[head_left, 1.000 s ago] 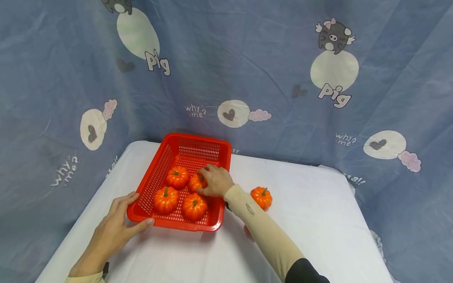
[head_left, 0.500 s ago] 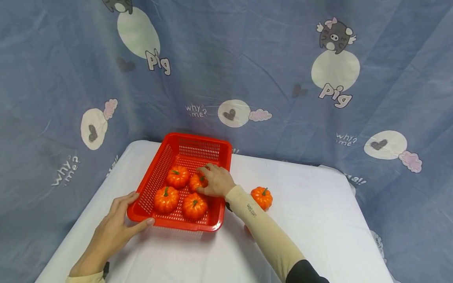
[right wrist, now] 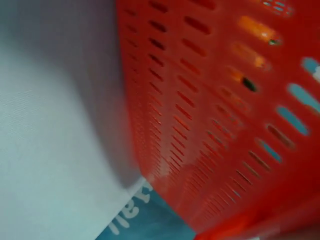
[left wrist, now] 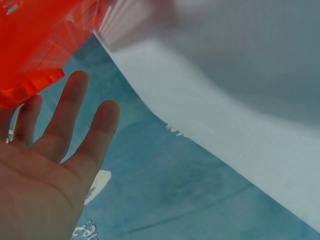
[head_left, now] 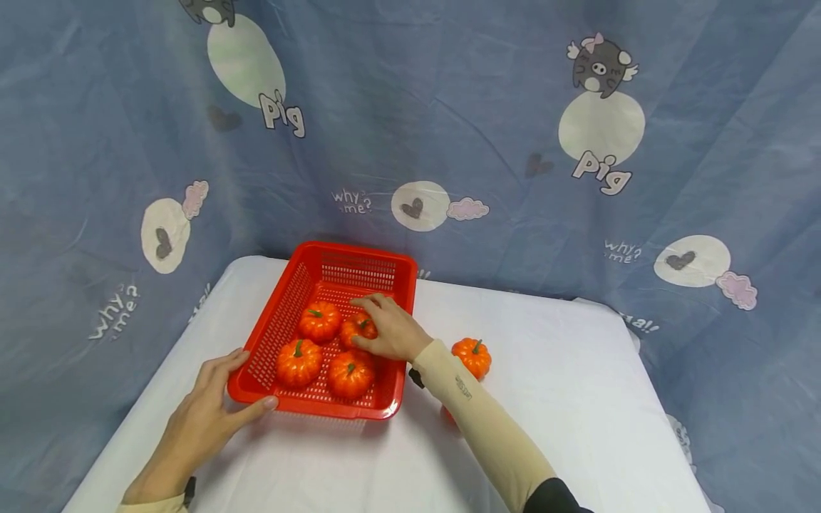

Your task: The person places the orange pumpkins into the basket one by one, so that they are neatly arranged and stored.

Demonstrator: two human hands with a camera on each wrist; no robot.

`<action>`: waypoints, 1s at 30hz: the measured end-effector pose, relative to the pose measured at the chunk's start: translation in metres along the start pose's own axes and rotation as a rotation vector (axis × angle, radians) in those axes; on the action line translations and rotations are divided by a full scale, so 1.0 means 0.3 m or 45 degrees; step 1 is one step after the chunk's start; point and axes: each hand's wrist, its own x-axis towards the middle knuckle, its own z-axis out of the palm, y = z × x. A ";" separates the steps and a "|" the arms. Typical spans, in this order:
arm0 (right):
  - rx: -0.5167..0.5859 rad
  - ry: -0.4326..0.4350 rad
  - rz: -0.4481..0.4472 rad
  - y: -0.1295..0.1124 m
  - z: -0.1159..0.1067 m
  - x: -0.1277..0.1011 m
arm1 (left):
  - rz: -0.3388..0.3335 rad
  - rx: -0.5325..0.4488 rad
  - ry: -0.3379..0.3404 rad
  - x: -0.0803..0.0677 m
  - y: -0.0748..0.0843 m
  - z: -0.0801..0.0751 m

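A small orange pumpkin (head_left: pixel 356 330) with a green stem sits upright in the red slotted basket (head_left: pixel 301 406), at the right of the back pair, just beside three more pumpkins (head_left: pixel 299 361) like it. The basket lies at centre left of the head frame on the white bench (head_left: pixel 577 399). The pumpkin seems to touch its front neighbour, though fingers hide the join.

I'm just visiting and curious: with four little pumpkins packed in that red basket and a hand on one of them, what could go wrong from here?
1. The right hand holds a pumpkin pressed close to three others; moving it could nudge and roll its neighbours.
2. The left hand only rests at the red basket corner, so the light basket might slide on the white cloth.
3. The right sleeve passes close to the loose pumpkin on the table and might knock it.
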 end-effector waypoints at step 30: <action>0.084 0.428 -0.064 0.102 -0.134 -0.328 | -0.026 -0.005 0.001 0.001 -0.006 0.000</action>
